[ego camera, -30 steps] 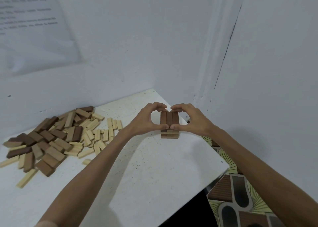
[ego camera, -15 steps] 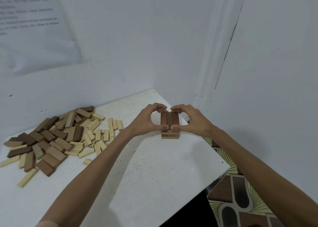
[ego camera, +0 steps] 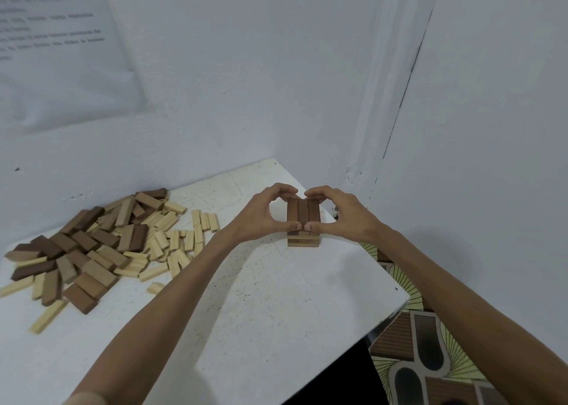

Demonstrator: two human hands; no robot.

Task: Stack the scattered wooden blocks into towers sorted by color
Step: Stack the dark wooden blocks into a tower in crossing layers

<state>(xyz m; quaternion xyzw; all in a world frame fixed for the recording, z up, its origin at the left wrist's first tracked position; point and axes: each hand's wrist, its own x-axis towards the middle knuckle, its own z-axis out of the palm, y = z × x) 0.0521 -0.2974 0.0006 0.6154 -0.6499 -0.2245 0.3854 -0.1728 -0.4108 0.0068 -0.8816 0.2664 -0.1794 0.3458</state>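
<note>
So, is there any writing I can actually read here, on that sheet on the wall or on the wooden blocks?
Sheet of paper on the wall: several printed lines, all too blurred to read.
Pile of blocks: no marks or labels visible.
Brown tower: no marks or labels visible.

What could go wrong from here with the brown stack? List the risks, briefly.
1. The left hand and right hand squeeze the brown tower's top layer; uneven pressure might skew it over the layers below.
2. The tower stands near the table's right edge; a nudge from the right hand could tip blocks off.
</note>
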